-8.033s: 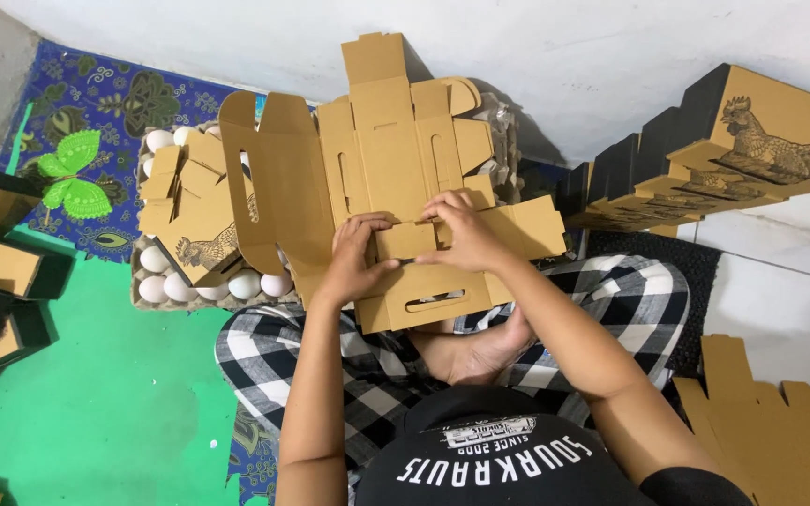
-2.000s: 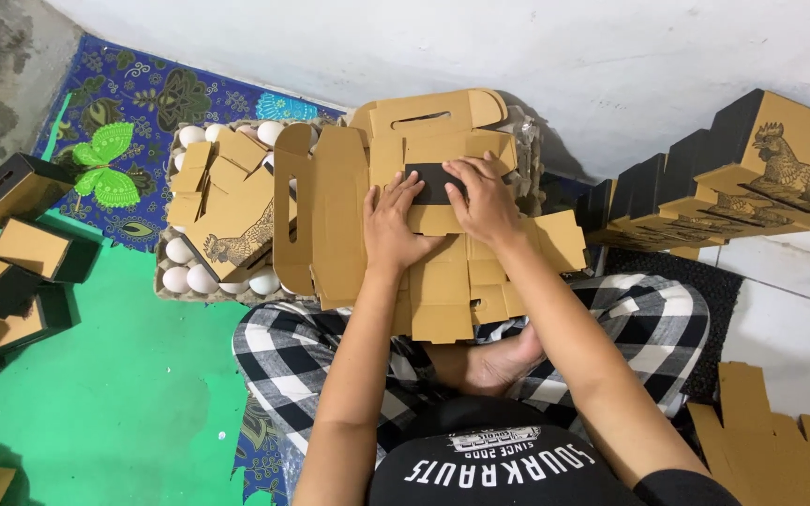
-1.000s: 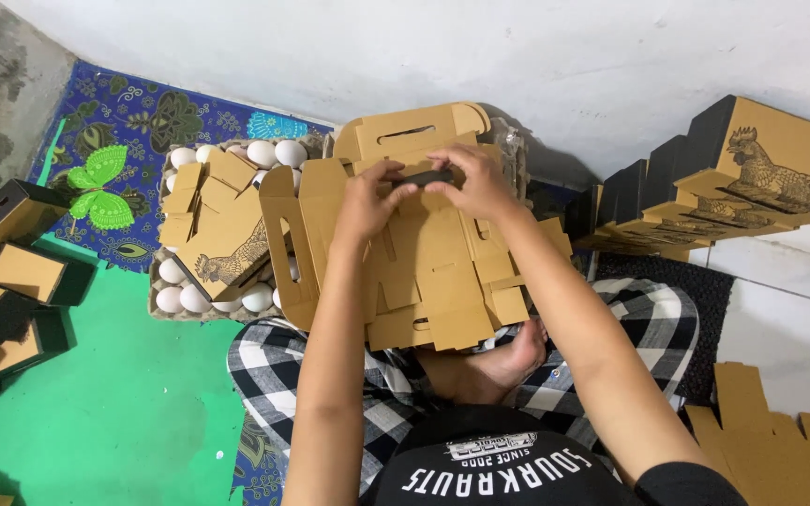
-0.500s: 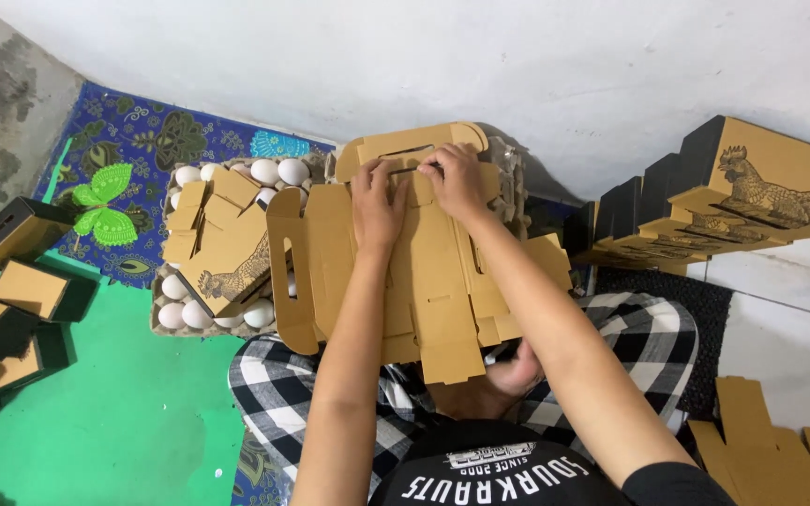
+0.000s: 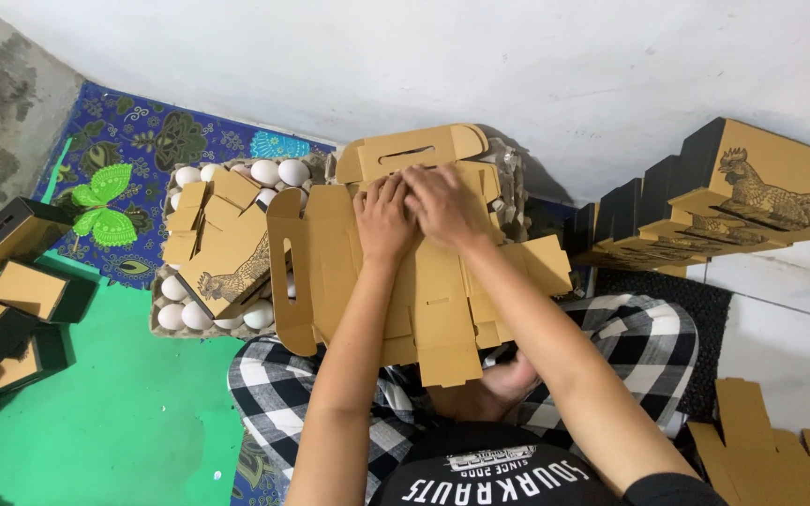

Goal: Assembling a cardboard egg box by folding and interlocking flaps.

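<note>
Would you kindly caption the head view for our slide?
Both hands, left hand and right hand, press on a flat brown cardboard box blank beside a tray of white eggs.

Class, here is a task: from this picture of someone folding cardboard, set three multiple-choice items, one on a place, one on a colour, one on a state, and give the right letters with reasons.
1. Where is the tray of white eggs?
A. left of the cardboard blank
B. on the white tiles
C. behind the person

2. What colour is the mat at lower left?
A. red
B. green
C. grey

3. How do the hands stand?
A. both press the blank
B. one holds an egg
C. both hang free

Key: A, the tray sits on the left side; B, the mat is plainly green; A, the left hand and right hand lie side by side on the blank.
</note>
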